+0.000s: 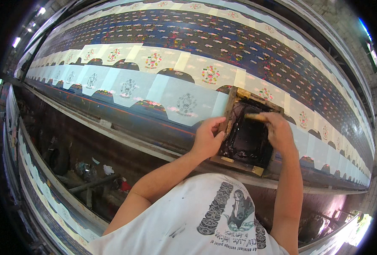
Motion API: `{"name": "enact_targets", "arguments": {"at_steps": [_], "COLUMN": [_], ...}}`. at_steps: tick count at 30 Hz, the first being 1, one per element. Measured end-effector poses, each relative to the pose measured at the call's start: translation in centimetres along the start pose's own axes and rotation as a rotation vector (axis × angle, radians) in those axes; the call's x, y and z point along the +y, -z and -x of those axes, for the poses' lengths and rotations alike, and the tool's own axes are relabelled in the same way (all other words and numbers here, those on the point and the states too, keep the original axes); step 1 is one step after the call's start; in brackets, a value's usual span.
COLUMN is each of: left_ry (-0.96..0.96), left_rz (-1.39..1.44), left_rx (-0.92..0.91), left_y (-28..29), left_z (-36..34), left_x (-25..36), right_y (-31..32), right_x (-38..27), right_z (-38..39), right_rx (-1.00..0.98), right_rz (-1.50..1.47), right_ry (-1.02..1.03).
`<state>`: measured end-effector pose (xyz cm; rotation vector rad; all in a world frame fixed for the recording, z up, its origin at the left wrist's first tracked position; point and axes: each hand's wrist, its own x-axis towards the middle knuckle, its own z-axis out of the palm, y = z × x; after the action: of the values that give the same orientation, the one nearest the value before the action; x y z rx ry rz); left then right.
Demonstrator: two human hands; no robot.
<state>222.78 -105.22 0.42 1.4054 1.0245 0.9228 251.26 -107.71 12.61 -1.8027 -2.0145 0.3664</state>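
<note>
A wooden-edged printing screen (pixel 228 159), its inside coated with wet black ink, lies over the front row of pale blue cloth pieces (pixel 184 91). My left hand (pixel 207 138) grips the left edge of the screen, with thumb and fingers bent against the wood. In my right hand (pixel 280 131) is a squeegee with a light wooden edge (pixel 255 117), held inside the screen toward its far end. The squeegee's blade is hard to make out against the ink. Left of the screen, the nearest blue piece carries a dark outline print.
Cream cloth pieces (pixel 154 59) with coloured prints lie in a row behind the blue ones on the long table. Its dark middle surface (pixel 124 32) bears many small prints. A ledge (pixel 141 148) runs along the near side. Litter (pixel 107 170) and a bar lie below, at left.
</note>
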Motion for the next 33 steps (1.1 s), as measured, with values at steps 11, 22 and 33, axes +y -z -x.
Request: {"name": "enact_targets", "arguments": {"at_steps": [11,22,33], "left_ry": [0.169,0.084,-0.107], "left_rz": [0.124,-0.049,-0.166], "left_rx": [-0.043,-0.068,-0.023], "left_y": [0.5,0.6,-0.8], "left_z": [-1.2,-1.1,1.4], "left_x": [0.1,0.7,0.5], "right_y": [-2.2,-3.8,-3.8], "right_x": [-1.5,-7.3,-7.0], "right_z": [2.5,11.9,16.1], "right_rx": [0.058,0.044,0.281], "right_rz": [0.073,0.106,-0.051], "right_ry": [0.094,0.076,-0.114]}}
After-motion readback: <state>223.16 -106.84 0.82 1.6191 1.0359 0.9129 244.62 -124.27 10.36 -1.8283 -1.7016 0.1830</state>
